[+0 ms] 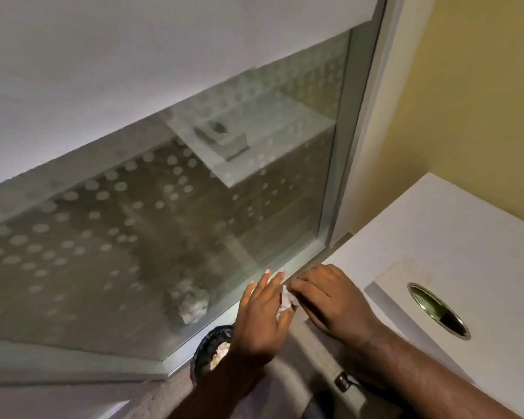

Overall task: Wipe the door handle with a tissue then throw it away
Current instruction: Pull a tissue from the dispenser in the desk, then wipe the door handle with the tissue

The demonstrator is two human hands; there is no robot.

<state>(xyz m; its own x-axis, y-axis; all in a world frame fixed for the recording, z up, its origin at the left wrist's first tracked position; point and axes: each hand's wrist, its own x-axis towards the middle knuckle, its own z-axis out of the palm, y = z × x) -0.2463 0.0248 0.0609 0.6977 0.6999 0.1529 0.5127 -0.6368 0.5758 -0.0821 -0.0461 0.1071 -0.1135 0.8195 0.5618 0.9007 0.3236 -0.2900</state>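
A crumpled white tissue (286,301) sits between my two hands at the lower right corner of the glass door (194,225), against its metal frame (303,258). My left hand (262,319) has its fingers stretched along the frame, with the tissue against its palm side. The curled fingertips of my right hand (330,297) pinch the tissue's upper edge. No door handle shows clearly. A small dark latch (344,382) sits on the grey door edge below my right forearm.
A white counter (436,225) on the right has a round metal-rimmed hole (439,311). A black-lined bin (209,352) holding crumpled paper stands under my left wrist. A yellow wall (481,101) rises at the far right.
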